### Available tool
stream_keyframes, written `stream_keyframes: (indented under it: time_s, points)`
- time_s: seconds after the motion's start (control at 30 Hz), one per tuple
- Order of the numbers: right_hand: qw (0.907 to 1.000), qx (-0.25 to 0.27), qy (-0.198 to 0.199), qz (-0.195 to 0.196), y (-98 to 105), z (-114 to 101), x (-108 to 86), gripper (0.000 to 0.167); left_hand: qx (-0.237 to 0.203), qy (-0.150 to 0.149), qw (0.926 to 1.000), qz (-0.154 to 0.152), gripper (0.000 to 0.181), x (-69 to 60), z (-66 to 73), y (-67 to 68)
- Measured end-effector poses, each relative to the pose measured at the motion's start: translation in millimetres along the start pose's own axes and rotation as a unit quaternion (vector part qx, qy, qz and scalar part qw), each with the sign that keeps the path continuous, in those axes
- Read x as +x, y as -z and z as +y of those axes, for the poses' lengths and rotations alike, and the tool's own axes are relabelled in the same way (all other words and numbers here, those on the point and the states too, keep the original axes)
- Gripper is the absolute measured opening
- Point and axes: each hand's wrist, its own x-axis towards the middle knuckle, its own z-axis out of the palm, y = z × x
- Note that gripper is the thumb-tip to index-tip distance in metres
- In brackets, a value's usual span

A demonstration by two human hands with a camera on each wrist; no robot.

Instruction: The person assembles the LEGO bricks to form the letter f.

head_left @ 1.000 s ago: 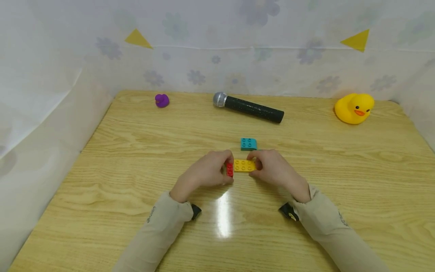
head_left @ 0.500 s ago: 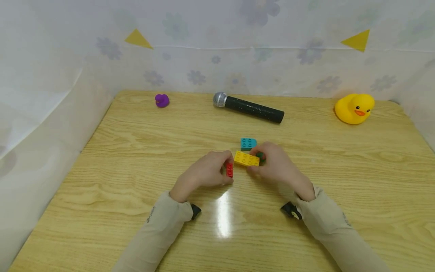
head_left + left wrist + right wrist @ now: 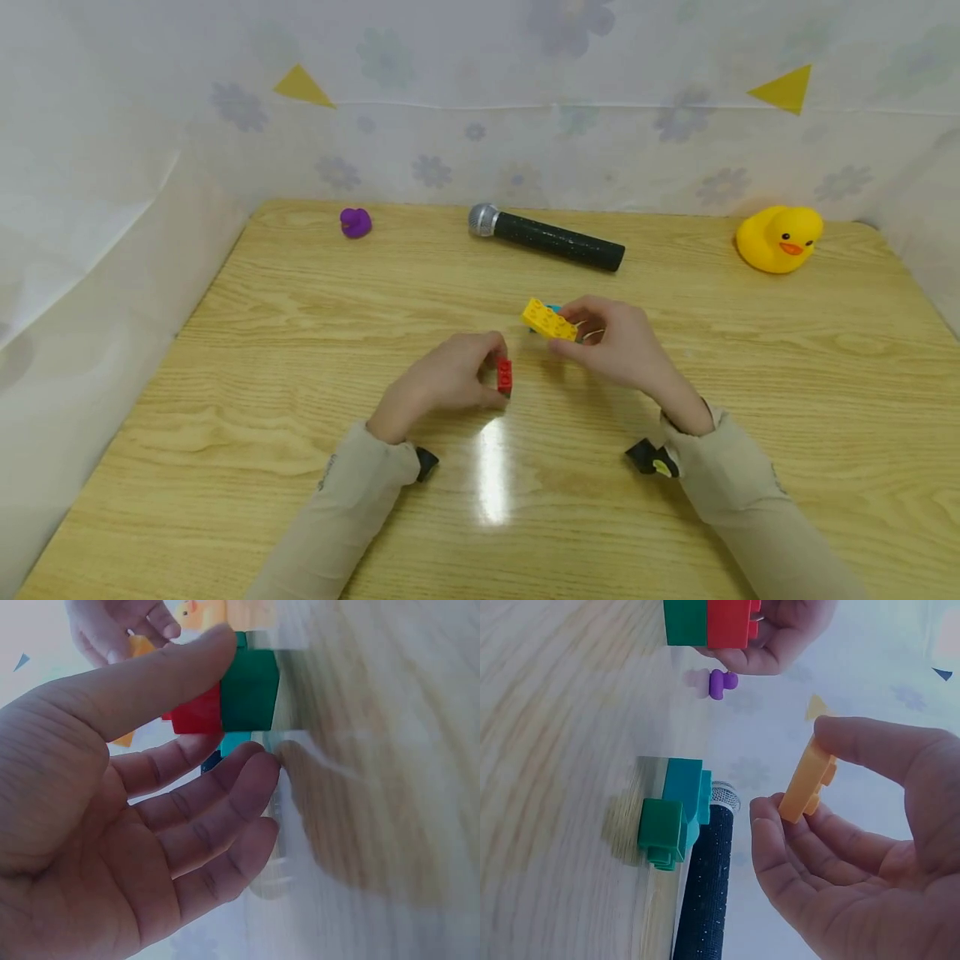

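In the head view, the right hand [image 3: 622, 346] pinches a yellow brick [image 3: 550, 320], tilted and held above the table. The right wrist view shows that yellow brick [image 3: 807, 780] between thumb and fingers. The left hand [image 3: 450, 379] grips a red brick [image 3: 505, 377] low over the table. A green brick [image 3: 251, 690] is joined beneath the red brick [image 3: 199, 712], as the left wrist view shows. A teal brick [image 3: 682, 784] and a small green brick [image 3: 662, 825] lie on the table near the right hand; the yellow brick mostly covers the teal one in the head view.
A black microphone [image 3: 558, 240] with a silver head lies behind the hands. A purple duck [image 3: 356, 222] sits at the back left and a yellow duck [image 3: 778, 239] at the back right of the wooden table [image 3: 300, 300]. Behind it hangs a flowered cloth [image 3: 480, 158].
The right hand has lifted the yellow brick from beside the red one, moving it back and tilting it over the teal brick. The left hand has stayed nearly still, holding the red brick.
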Motion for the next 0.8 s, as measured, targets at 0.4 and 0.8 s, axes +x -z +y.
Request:
stream_keyframes:
  time_s: [0.4, 0.8]
  points:
    - [0.9951, 0.033, 0.091, -0.017, -9, 1, -0.3, 0.035, 0.007, -0.015, 0.9998, 0.012, 0.031, 1.8, -1.2, -1.0]
    - [0.9891, 0.022, 0.132, -0.062, -19, 0, -0.4, 0.035, -0.034, -0.027, 0.9990, 0.006, 0.042, 1.1, -5.5, -1.2]
